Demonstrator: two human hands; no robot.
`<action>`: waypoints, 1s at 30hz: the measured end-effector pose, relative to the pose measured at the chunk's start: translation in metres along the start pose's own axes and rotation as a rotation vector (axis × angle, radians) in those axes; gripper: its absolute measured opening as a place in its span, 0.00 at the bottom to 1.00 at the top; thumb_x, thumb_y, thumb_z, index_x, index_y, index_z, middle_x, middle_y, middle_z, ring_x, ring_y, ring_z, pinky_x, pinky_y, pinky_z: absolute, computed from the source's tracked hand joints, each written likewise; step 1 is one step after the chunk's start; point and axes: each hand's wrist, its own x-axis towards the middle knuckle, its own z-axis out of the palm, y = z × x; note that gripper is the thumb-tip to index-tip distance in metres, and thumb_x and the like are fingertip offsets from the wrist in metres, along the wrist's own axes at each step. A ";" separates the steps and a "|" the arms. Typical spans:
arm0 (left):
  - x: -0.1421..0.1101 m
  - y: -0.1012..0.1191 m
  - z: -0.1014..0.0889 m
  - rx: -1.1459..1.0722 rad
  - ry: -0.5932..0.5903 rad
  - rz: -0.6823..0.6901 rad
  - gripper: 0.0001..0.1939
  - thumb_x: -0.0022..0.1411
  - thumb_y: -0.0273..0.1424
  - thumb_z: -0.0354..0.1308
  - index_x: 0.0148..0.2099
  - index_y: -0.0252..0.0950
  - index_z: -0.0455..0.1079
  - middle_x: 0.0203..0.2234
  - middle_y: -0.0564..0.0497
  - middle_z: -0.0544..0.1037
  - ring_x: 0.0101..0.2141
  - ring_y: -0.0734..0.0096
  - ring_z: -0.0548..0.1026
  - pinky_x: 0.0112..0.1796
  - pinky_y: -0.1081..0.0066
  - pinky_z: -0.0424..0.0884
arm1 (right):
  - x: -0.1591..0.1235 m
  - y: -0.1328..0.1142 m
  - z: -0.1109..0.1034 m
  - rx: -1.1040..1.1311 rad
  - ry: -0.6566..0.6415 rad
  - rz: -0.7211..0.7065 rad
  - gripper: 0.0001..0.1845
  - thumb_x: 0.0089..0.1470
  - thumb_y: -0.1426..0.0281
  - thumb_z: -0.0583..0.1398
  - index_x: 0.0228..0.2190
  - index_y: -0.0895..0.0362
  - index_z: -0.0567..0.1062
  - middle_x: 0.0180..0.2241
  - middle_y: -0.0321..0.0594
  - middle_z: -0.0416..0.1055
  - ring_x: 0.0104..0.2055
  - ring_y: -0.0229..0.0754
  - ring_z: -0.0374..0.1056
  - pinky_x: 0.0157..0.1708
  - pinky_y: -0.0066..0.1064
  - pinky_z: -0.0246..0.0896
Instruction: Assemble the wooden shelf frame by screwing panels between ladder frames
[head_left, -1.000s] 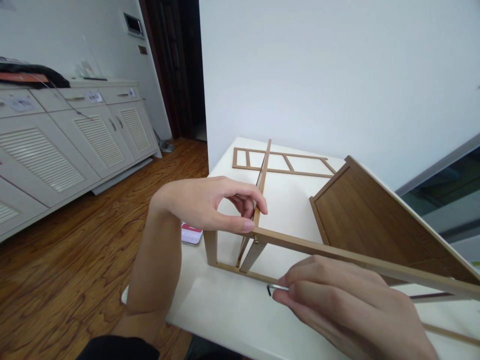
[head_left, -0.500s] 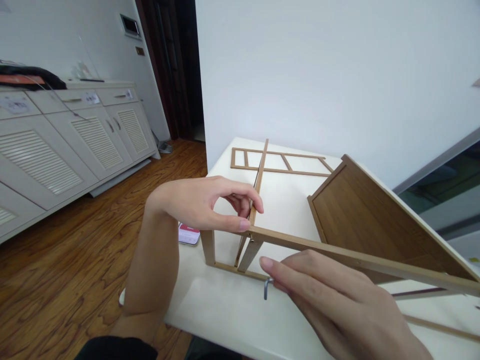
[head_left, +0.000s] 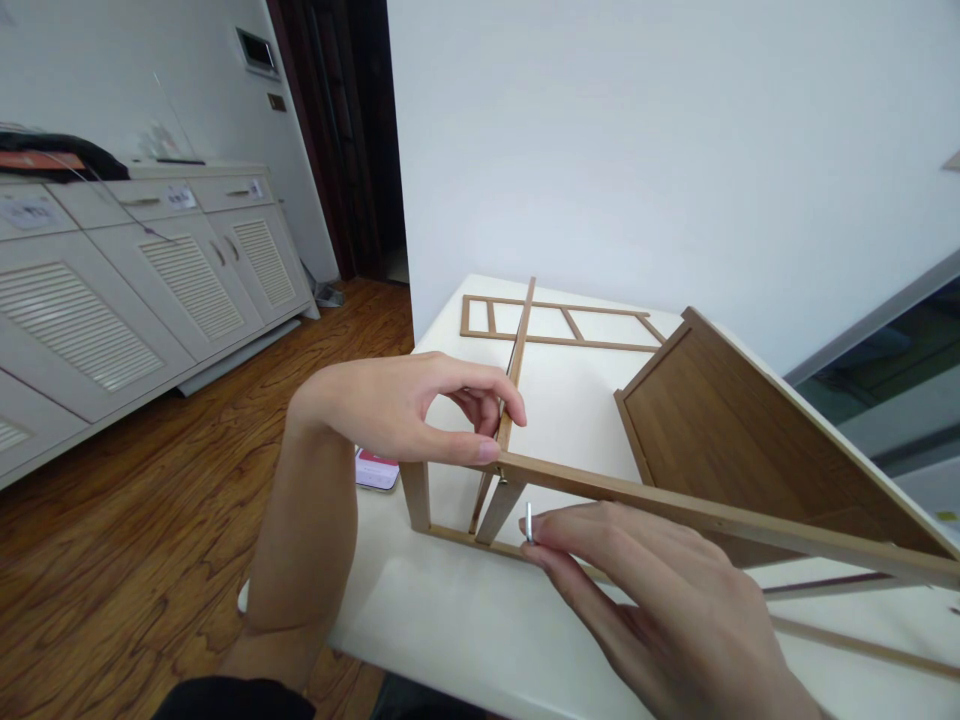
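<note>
A brown wooden frame stands on its side on the white table. My left hand grips the corner where a long wooden slat meets the frame's upper rail, thumb on the near side and fingers over the slat. A small metal fitting shows just under that joint. In front of the frame my right hand pinches an Allen key between thumb and fingertips. Its short bent end points upward, apart from the joint. The rest of the key is hidden by my fingers.
A solid wooden panel leans at the right, joined to the frame. Behind lies a ladder-like wooden frame on the white table. A phone rests by my left wrist. White cabinets line the left wall.
The Allen key has turned in my right hand: its bent end pointed down before and now points up. My right thumb and fingers have shifted with it. The left hand keeps its hold.
</note>
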 end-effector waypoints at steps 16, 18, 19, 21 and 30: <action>0.000 0.001 -0.001 0.003 -0.009 0.018 0.18 0.70 0.42 0.63 0.56 0.36 0.73 0.39 0.48 0.80 0.38 0.69 0.78 0.41 0.72 0.74 | 0.004 0.003 0.023 0.044 0.079 -0.012 0.03 0.72 0.69 0.59 0.45 0.51 0.75 0.30 0.29 0.79 0.28 0.30 0.76 0.36 0.18 0.68; 0.000 0.001 -0.001 0.008 -0.013 0.012 0.19 0.70 0.42 0.63 0.56 0.36 0.73 0.39 0.48 0.80 0.38 0.69 0.78 0.42 0.72 0.74 | 0.004 0.003 0.023 0.043 0.086 -0.016 0.03 0.72 0.69 0.59 0.44 0.51 0.75 0.30 0.29 0.79 0.28 0.31 0.75 0.36 0.19 0.68; 0.000 0.001 -0.001 0.008 -0.015 0.008 0.19 0.70 0.42 0.62 0.56 0.36 0.73 0.39 0.48 0.80 0.38 0.69 0.78 0.42 0.72 0.73 | 0.005 0.002 0.023 0.042 0.089 -0.013 0.03 0.72 0.70 0.60 0.44 0.52 0.75 0.30 0.29 0.79 0.28 0.31 0.75 0.36 0.19 0.68; 0.000 0.001 -0.001 0.006 -0.018 0.003 0.19 0.70 0.42 0.63 0.56 0.36 0.73 0.39 0.48 0.80 0.39 0.69 0.78 0.42 0.73 0.73 | 0.005 0.001 0.022 0.040 0.096 -0.013 0.03 0.71 0.70 0.60 0.43 0.52 0.75 0.30 0.30 0.79 0.28 0.31 0.75 0.36 0.18 0.67; 0.000 0.003 -0.001 0.013 -0.017 0.002 0.19 0.70 0.41 0.63 0.56 0.36 0.73 0.39 0.48 0.80 0.38 0.69 0.78 0.41 0.72 0.73 | 0.006 -0.003 0.022 0.038 0.101 0.005 0.02 0.71 0.70 0.60 0.42 0.53 0.75 0.30 0.29 0.78 0.29 0.29 0.75 0.37 0.17 0.66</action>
